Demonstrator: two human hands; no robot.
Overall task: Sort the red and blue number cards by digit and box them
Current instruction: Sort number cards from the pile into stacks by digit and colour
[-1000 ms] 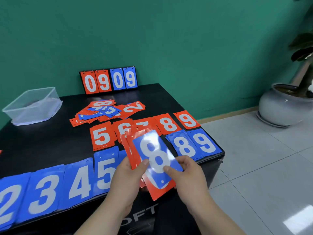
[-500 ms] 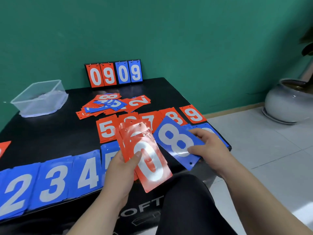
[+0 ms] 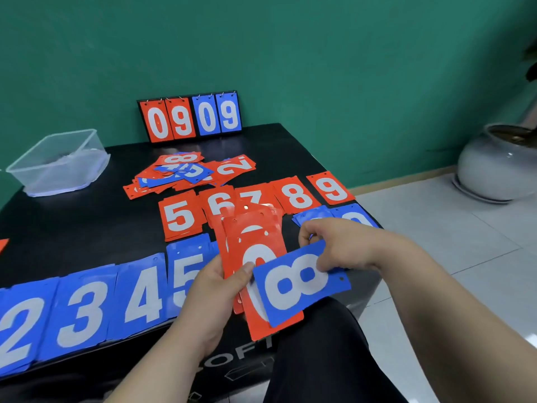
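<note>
Blue 8 card [image 3: 302, 282] pinched sideways in my right hand [image 3: 334, 248], at the table [image 3: 72, 228]'s near edge.
My left hand [image 3: 215, 283] grips the red stack [image 3: 255, 242], thumb on its top 0. I'd turn the 8 upright and lay it square on the blue pile [image 3: 309, 218] just below the red 8s [image 3: 296, 194], holes matching, so boxing later goes easily.

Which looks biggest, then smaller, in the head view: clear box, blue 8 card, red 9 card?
Tied first: clear box and blue 8 card look about alike; the card is nearer, so unranked.
Smallest: red 9 card.
</note>
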